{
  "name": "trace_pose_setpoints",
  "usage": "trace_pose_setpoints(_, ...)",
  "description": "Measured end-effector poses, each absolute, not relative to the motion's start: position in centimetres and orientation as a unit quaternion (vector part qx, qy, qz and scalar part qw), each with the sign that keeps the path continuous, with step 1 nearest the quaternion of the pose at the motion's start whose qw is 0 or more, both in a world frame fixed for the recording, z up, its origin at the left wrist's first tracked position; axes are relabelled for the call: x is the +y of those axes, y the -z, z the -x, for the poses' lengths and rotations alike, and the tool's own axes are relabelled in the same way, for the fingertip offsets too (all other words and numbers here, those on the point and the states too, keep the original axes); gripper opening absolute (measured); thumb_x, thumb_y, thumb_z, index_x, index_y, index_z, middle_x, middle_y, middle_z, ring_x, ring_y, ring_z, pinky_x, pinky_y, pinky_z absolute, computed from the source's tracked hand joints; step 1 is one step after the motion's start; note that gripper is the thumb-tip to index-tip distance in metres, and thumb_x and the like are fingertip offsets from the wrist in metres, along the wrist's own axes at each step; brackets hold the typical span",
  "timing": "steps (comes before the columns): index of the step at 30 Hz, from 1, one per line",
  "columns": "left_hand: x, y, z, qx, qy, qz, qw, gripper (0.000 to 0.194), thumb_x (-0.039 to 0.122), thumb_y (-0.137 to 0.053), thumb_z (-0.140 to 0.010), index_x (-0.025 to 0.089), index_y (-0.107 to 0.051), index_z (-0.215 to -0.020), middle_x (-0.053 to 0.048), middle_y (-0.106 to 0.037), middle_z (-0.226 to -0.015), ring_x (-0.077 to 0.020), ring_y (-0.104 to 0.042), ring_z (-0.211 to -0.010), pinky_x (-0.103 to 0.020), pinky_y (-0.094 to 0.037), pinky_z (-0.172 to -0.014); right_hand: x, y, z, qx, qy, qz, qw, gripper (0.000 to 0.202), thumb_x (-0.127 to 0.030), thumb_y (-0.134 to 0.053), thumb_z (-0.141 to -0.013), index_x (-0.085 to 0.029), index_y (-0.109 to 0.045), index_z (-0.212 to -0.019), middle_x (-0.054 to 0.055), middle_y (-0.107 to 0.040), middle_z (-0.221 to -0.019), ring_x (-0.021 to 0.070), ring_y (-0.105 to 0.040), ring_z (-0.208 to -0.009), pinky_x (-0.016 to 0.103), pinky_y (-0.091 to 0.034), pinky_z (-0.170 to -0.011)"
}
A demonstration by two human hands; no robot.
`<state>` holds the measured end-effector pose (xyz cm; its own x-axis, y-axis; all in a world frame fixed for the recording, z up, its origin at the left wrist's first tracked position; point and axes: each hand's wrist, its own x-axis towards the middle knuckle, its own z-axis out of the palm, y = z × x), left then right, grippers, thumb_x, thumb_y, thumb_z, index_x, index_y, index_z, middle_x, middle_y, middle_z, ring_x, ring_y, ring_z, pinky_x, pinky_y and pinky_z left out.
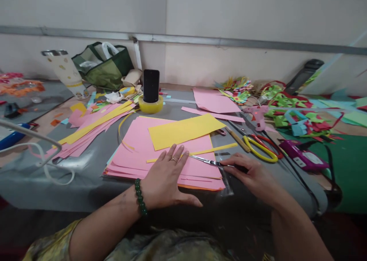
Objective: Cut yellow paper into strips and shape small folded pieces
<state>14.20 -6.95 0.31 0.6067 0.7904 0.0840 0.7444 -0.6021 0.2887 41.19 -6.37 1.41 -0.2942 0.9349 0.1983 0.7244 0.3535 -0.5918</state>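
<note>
My left hand (166,178) lies flat with its fingers spread on a stack of pink paper (134,146). A narrow yellow paper strip (226,147) runs across the stack, partly covered by the left fingertips. Just beyond them lies a wide yellow paper piece (183,131). In my right hand (252,173) is a utility knife (210,162), its silvery front end pointing left over the pink paper, close to the left fingers. The knife's rear is hidden in the right hand's grip.
Yellow- and red-handled scissors (260,148) and a wooden-handled tool (237,139) lie at the right, near a pink glue gun (258,117). A phone (151,85) stands in a yellow tape roll (150,105). Cut paper strips (97,127) spread leftward; a cup (66,73) stands behind.
</note>
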Motion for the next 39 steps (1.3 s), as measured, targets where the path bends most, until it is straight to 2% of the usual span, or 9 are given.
trace_pose_setpoints(15, -6.9, -0.3, -14.5, 0.435, -0.098, -0.887, 0.117, 0.123, 0.093, -0.031, -0.054, 0.011, -0.021, -0.146, -0.015, -0.013, -0.153, -0.0357, -0.008, -0.140, -0.051, -0.015, -0.112, -6.3, -2.0, -39.8, -0.788, -0.215, 0.516, 0.260, 0.021, -0.036, -0.056, -0.084, -0.023, -0.071, -0.091, 0.006, -0.065, -0.086, 0.0202, -0.061, -0.081, 0.033, -0.049, -0.072)
trace_pose_setpoints(22, -6.0, -0.2, -17.0, 0.434, -0.110, -0.887, 0.117, 0.128, 0.093, -0.024, -0.056, 0.002, -0.018, -0.145, -0.019, -0.014, -0.152, -0.0340, -0.009, -0.140, -0.049, -0.014, -0.113, -5.7, -1.3, -41.1, -0.776, -0.178, 0.537, 0.279, 0.021, -0.038, -0.058, -0.081, -0.022, -0.070, -0.088, 0.006, -0.068, -0.086, 0.0216, -0.063, -0.082, 0.035, -0.049, -0.074)
trace_pose_setpoints(26, -6.3, -0.5, -15.5, 0.423, -0.093, -0.892, 0.129, 0.127, 0.094, -0.025, -0.054, 0.007, -0.016, -0.146, -0.017, -0.011, -0.153, -0.0348, -0.009, -0.140, -0.053, -0.014, -0.112, -5.4, -0.8, -41.7, -0.773, -0.183, 0.535, 0.288, 0.022, -0.040, -0.058, -0.080, -0.022, -0.070, -0.087, 0.006, -0.069, -0.085, 0.0218, -0.064, -0.082, 0.035, -0.050, -0.074)
trace_pose_setpoints(29, -6.8, -0.7, -13.8, 0.426, -0.085, -0.891, 0.130, 0.125, 0.093, -0.028, -0.055, 0.010, -0.015, -0.147, -0.015, -0.011, -0.153, -0.0331, -0.009, -0.140, -0.051, -0.014, -0.112, -5.4, -0.7, -41.6, -0.778, -0.174, 0.532, 0.285, 0.019, -0.037, -0.059, -0.081, -0.023, -0.070, -0.087, 0.005, -0.069, -0.086, 0.0216, -0.064, -0.083, 0.034, -0.050, -0.075)
trace_pose_setpoints(39, -7.0, -0.2, -13.4, 0.426, -0.091, -0.894, 0.107, 0.125, 0.093, -0.031, -0.055, 0.008, -0.018, -0.146, -0.014, -0.011, -0.153, -0.0321, -0.008, -0.141, -0.049, -0.013, -0.113, -5.7, -1.8, -40.6, -0.790, -0.193, 0.521, 0.259, 0.022, -0.037, -0.057, -0.083, -0.023, -0.071, -0.089, 0.006, -0.066, -0.084, 0.0209, -0.062, -0.080, 0.033, -0.048, -0.072)
